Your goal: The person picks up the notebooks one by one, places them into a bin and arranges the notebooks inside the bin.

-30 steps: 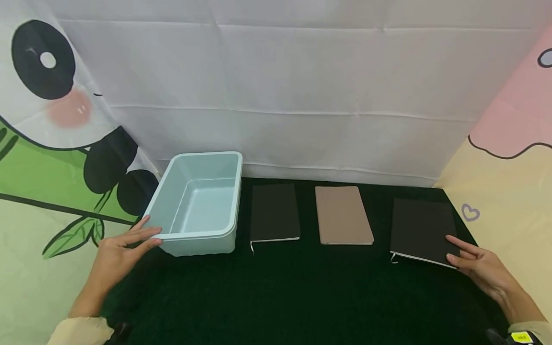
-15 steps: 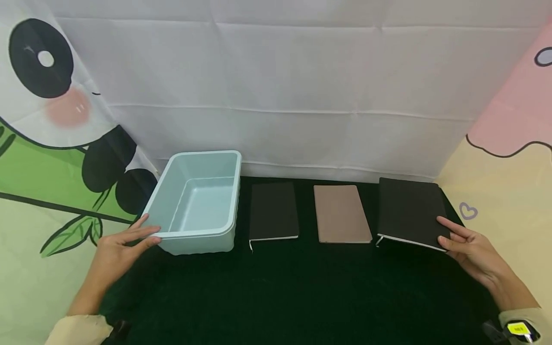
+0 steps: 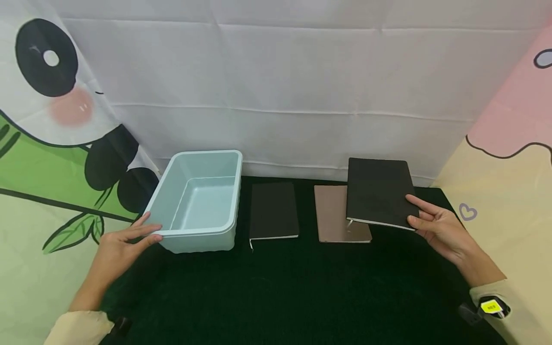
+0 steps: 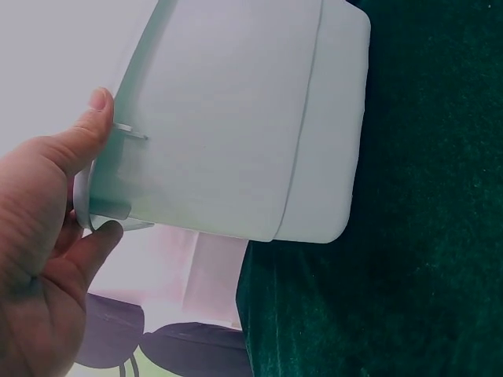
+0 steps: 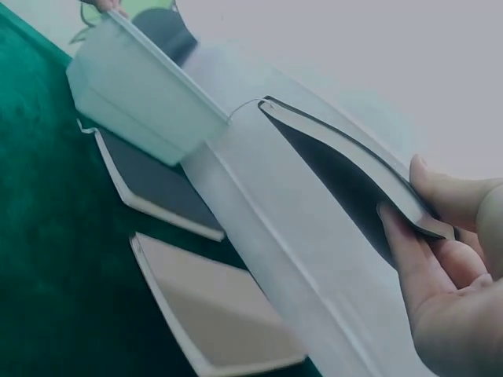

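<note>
My right hand [image 3: 444, 235] pinches a black notebook [image 3: 379, 191] by its right corner, thumb on one cover and fingers on the other. The notebook is raised, and in the head view it hides part of a brown notebook [image 3: 329, 211]. Its page edges [image 5: 346, 153] show in the right wrist view. At the left, my left hand [image 3: 125, 242] holds the near-left rim corner of a light blue plastic bin [image 3: 198, 242]. In the left wrist view the thumb lies on the bin's rim. The bin's inside shows no contents.
Another black notebook [image 3: 273, 211] with a white ribbon lies between the bin and the brown notebook. A dark green cloth [image 3: 267, 292] covers the table. White fabric [image 3: 293, 96] hangs behind it, with printed cartoon fabric at both sides.
My right hand has lifted the black notebook off the right side of the table and carried it left and up, over the brown notebook. The left hand stays at the bin.
</note>
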Demonstrator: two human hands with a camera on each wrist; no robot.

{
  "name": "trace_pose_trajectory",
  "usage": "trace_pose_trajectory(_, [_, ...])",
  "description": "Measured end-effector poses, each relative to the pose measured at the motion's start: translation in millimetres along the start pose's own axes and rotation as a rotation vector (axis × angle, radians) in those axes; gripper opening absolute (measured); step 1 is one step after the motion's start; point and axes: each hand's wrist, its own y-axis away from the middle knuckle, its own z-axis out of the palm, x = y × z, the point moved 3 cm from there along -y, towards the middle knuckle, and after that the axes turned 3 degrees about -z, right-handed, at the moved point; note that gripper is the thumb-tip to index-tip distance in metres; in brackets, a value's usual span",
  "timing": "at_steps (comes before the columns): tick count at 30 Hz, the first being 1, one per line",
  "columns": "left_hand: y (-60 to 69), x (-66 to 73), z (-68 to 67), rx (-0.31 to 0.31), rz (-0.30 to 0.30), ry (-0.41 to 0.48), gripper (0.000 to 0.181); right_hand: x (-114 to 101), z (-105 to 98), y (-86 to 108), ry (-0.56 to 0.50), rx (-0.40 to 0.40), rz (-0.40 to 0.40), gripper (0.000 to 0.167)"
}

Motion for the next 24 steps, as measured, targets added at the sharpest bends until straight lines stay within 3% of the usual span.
trace_pose_trajectory(10, [-1.0, 1.6, -1.2, -0.008, 0.001, -0.015, 0.028, -5, 55, -46.9, 0.075, 0.01, 0.032, 0.048])
trace_pose_trajectory(18, [-1.0, 0.5, -1.9, -0.006, -0.001, -0.022, 0.027, -6, 92, -79.4, 0.151, 0.03, 0.077, 0.074])
trace_pose_trajectory(24, [-0.3, 2.1, -2.6, -0.004, 0.002, -0.041, 0.026, 0, 111, -100.7, 0.162, 0.047, 0.096, 0.073])
